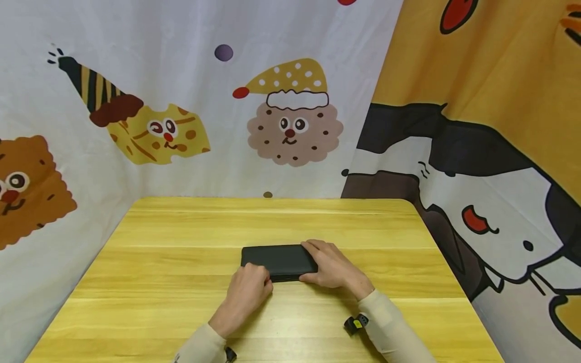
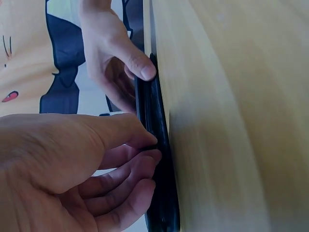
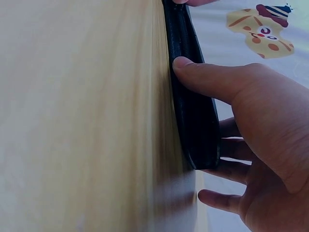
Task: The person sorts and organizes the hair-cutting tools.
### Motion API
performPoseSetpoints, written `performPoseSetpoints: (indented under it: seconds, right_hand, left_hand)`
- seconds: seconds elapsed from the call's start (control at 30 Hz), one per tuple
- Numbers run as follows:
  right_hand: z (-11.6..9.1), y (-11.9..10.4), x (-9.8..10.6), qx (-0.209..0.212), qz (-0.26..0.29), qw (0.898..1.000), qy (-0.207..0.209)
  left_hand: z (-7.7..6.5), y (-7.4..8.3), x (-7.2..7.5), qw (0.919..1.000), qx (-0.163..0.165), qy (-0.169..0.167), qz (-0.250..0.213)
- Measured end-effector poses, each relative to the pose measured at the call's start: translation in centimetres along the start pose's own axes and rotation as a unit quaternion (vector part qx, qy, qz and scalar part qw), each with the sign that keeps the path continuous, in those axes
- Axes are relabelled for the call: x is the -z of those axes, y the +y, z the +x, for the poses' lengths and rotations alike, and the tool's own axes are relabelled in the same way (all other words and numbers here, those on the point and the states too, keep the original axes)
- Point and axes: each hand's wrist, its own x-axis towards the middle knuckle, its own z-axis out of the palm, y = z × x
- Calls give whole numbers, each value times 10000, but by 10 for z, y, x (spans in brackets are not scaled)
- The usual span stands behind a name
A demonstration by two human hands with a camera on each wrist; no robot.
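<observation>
A flat black zip wallet (image 1: 279,258) lies on the wooden table, its long zipped edge facing me. Along that edge runs the zipper (image 3: 184,41), seen in the right wrist view. My left hand (image 1: 247,290) pinches at this near edge, left of the middle; thumb and forefinger meet at the zipper, and what lies between their tips is hidden. My right hand (image 1: 333,267) holds the wallet's right end. Its thumb (image 3: 193,72) presses the near edge, while the other fingers reach round the far side, partly hidden in the right wrist view.
The wooden table (image 1: 181,237) extends around the wallet on every side. Behind it hangs a white curtain (image 1: 181,65) with cartoon prints, and at the right a yellow curtain (image 1: 454,75) with a large cartoon figure.
</observation>
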Motion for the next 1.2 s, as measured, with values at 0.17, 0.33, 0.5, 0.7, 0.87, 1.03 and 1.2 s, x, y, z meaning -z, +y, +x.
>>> performPoseSetpoints:
  seconds: [0.17,0.33,0.5,0.7,0.87,1.03,1.2]
  right_hand:
    - [1,1,1,27,-48,10000,1]
    - [0,1,1,5,0,10000,-41]
    - [-2,3,0,20,-21,10000,-39]
    - [-4,5,-2,146,48,9999,31]
    - [-4,3,-1,171,126,9998,16]
    - [-3,1,-1,196,129,9997,25]
    - [-1,0,1,220,97,9997,28]
  left_hand:
    - [-5,-11,6,9999,88,72,51]
    - [-10,-21,12,9998,182,-18,94]
    - [-14,-31,20,9994,272,-35,224]
    - [-17,-43,25,9990,351,-116,240]
    - [-15,-53,26,9985,456,-215,195]
    - [-13,-61,27,9985,480,-216,146]
    - [-12,-66,28,9985,463,-271,113]
